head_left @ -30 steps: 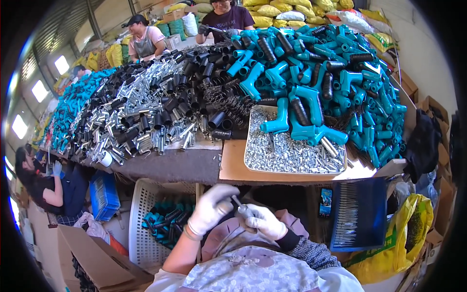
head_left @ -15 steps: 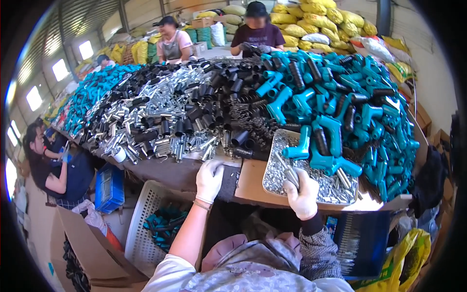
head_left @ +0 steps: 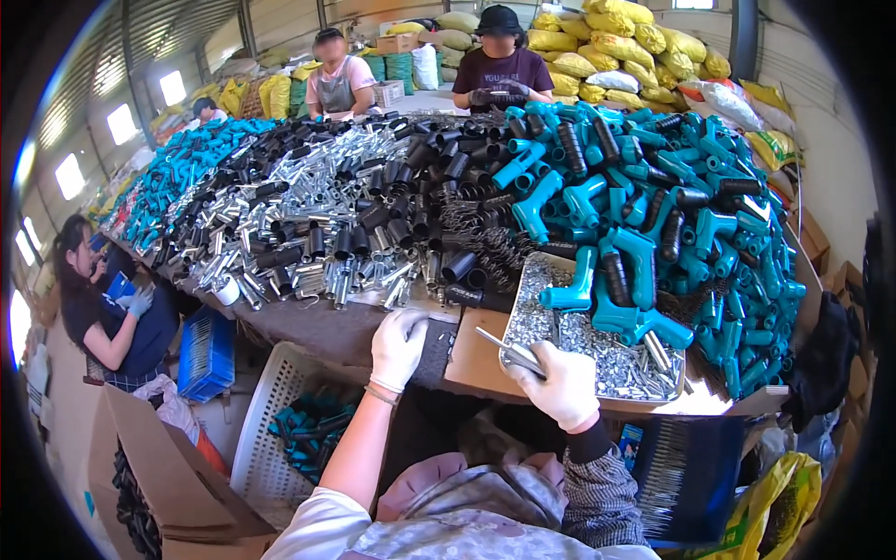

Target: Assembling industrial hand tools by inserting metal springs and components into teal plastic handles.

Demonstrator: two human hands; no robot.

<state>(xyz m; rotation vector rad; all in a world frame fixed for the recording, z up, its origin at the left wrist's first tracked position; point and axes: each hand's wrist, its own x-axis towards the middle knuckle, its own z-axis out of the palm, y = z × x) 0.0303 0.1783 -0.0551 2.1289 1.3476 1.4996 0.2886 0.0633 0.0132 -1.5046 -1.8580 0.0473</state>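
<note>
From the head view I see my left hand (head_left: pixel 399 347), in a white glove, resting on the near edge of the long work table (head_left: pixel 317 327), its fingers curled down over the edge against a dark flat piece; I cannot tell whether they clamp anything. My right hand (head_left: pixel 560 385), also in a white glove, has its fingers closed around a thin silver metal rod (head_left: pixel 504 347), which sticks out up and to the left. It sits just at the near-left corner of the shallow metal tray of small silver screws (head_left: pixel 560 331). Teal plastic pistol-shaped handle shells (head_left: pixel 644 224) are heaped behind and partly on the tray. Left of them lie black coil springs (head_left: pixel 485 243), black tubes and shiny metal sleeves (head_left: pixel 308 233). A white slatted plastic basket (head_left: pixel 271 439) stands below the table beside my left arm.
</note>
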